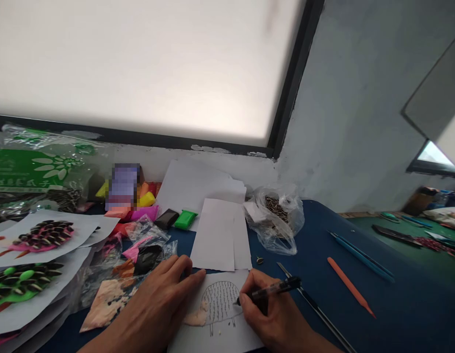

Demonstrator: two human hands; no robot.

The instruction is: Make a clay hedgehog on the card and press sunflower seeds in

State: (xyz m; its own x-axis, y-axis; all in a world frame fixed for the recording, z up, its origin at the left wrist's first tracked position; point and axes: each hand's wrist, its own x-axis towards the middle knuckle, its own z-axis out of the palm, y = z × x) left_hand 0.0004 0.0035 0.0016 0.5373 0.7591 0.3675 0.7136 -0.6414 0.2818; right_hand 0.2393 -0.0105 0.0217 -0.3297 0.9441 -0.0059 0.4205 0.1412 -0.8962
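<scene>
My right hand [266, 306] grips a black pen [273, 288], its tip against the right part of a drawing on a white sheet [192, 340]. The drawing [222, 299] is a rounded animal body filled with rows of short strokes, with thin legs below. Peach-coloured clay [196, 317] is pressed onto its left end as a head. My left hand [163, 294] lies along the sheet's left edge, fingers stretched out and holding nothing. Below the drawing sits a tiny pale crumb [219, 333].
Blank paper [214, 235] lies beyond the sheet, beside a clear bag of striped seeds [276, 211]. A craft knife [315, 306], an orange pointed tool [350, 287] and blue tweezers [363, 257] lie right. Clay packets [185, 219] and seed-covered pictures [43, 233] crowd the left.
</scene>
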